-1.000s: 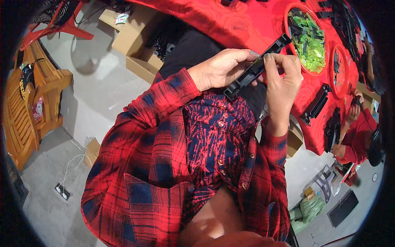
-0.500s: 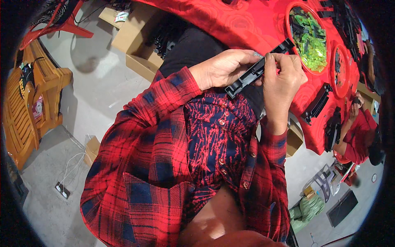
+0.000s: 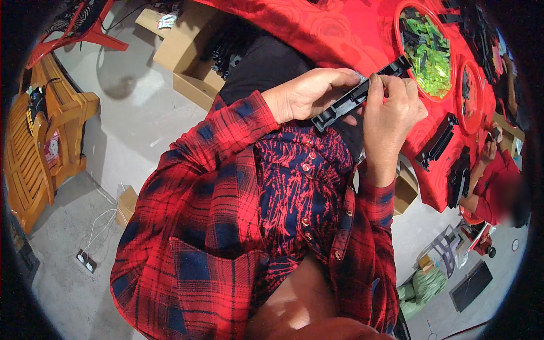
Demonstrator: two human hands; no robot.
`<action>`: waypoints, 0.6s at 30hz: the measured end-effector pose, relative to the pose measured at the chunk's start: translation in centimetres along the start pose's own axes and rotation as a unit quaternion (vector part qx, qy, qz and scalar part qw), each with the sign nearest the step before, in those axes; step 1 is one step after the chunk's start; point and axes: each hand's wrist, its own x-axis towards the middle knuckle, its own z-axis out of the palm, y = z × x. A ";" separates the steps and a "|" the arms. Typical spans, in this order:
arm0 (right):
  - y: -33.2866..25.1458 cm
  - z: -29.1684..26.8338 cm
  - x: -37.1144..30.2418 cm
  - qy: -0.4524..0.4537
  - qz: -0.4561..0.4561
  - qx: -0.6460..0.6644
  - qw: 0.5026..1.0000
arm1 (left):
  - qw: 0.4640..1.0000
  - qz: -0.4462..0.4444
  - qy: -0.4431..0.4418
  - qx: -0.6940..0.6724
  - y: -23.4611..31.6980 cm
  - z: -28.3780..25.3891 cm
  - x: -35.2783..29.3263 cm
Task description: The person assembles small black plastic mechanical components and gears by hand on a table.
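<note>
above lap (image 3: 272, 68), left hand (image 3: 306, 97) and right hand (image 3: 392, 116) clamped on black strip (image 3: 343, 105), partly hidden

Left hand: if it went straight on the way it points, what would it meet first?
Past the black part it holds, probably the right hand, though depth is unclear.

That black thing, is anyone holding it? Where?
The left hand and right hand hold the long black piece around its middle, both ends sticking out.
</note>
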 end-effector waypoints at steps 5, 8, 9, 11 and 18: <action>-0.1 -0.1 0.1 0.000 -0.004 -0.014 1.000 | 1.000 0.015 -0.016 0.002 -0.1 0.3 0.1; -0.1 0.0 0.1 0.001 -0.004 -0.008 1.000 | 0.997 0.046 0.012 0.064 -0.6 0.5 0.5; -0.1 0.1 0.1 -0.003 0.000 -0.007 1.000 | 0.994 0.052 0.028 0.097 -0.6 0.8 0.5; 0.0 0.1 0.1 -0.007 0.003 -0.005 1.000 | 0.989 0.060 0.045 0.128 -0.7 1.4 0.4; 0.9 0.7 -0.4 -0.017 0.005 0.043 0.999 | 0.956 0.120 0.072 0.257 -1.6 1.4 0.4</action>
